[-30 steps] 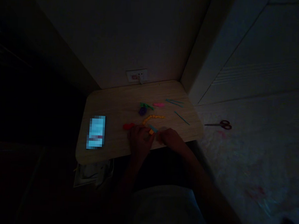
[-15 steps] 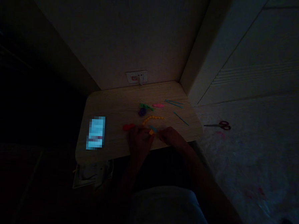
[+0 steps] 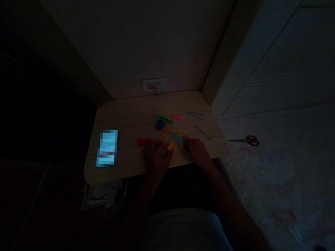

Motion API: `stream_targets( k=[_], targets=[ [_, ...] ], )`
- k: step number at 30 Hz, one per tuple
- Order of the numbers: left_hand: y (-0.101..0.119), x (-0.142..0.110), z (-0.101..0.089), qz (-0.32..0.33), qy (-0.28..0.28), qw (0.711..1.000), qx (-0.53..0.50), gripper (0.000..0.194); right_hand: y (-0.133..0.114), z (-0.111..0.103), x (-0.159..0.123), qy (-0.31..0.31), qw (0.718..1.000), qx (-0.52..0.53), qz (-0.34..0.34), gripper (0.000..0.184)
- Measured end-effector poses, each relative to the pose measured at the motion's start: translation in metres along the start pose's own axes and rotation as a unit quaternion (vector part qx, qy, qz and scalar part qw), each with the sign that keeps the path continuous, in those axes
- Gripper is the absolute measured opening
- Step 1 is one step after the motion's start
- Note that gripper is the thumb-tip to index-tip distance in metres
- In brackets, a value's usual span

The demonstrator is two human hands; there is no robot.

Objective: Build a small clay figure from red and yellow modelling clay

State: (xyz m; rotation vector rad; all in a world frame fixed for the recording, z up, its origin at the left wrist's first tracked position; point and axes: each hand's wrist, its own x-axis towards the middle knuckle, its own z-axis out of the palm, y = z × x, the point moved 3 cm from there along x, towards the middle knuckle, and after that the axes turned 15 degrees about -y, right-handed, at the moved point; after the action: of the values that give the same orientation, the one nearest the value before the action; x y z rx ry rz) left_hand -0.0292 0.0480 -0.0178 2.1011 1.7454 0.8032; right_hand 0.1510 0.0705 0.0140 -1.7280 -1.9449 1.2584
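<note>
Between the fingertips of my left hand [image 3: 157, 155] is a small orange block [image 3: 170, 147], which looks like modelling clay. My right hand [image 3: 196, 152] is closed around one end of a light-blue flat modelling tool [image 3: 177, 136]. The tool's tip points left, over or close to a curved row of yellow-orange lumps [image 3: 168, 131]; I cannot tell whether it touches them. A red lump [image 3: 143, 142] lies just beyond my left fingers. Farther back are a purple ball [image 3: 159, 125], a green piece [image 3: 164, 119] and a pink strip [image 3: 178, 118].
Thin blue sticks [image 3: 203, 132] lie at the right of the small wooden table [image 3: 128, 116]. A bright, blurred-out rectangle [image 3: 107, 148] is at its left. Scissors [image 3: 248, 140] rest on the pale surface to the right. A socket with a plug [image 3: 154, 86] is on the wall. The room is dark.
My right hand has drawn slightly right and away from my left, taking the light-blue tool off the orange block. More of the tool shows now. My left hand stays almost in place.
</note>
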Motion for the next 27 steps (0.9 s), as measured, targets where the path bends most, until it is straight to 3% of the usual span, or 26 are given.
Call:
stream_targets(
  k=[2, 5, 12, 22, 27],
  targets=[
    [0.001, 0.0, 0.0, 0.001, 0.0, 1.0, -0.003, 0.02, -0.003, 0.0, -0.009, 0.053, 0.998, -0.029, 0.023, 0.061],
    [0.001, 0.0, -0.001, 0.002, -0.001, 1.0, -0.004, 0.018, -0.01, 0.006, -0.018, 0.077, 0.989, -0.113, 0.049, 0.048],
    [-0.001, 0.001, 0.001, -0.006, 0.0, 1.0, 0.006, 0.022, -0.02, 0.018, -0.021, 0.038, 0.976, -0.195, 0.085, 0.046],
    [-0.002, 0.003, 0.003, -0.02, -0.009, 1.0, 0.02, 0.029, -0.017, 0.021, -0.014, 0.013, 0.968, -0.215, 0.131, 0.044],
    [-0.002, 0.003, 0.003, -0.027, -0.005, 1.0, 0.007, 0.028, -0.016, 0.018, -0.011, 0.021, 0.975, -0.191, 0.114, 0.046]
  ],
)
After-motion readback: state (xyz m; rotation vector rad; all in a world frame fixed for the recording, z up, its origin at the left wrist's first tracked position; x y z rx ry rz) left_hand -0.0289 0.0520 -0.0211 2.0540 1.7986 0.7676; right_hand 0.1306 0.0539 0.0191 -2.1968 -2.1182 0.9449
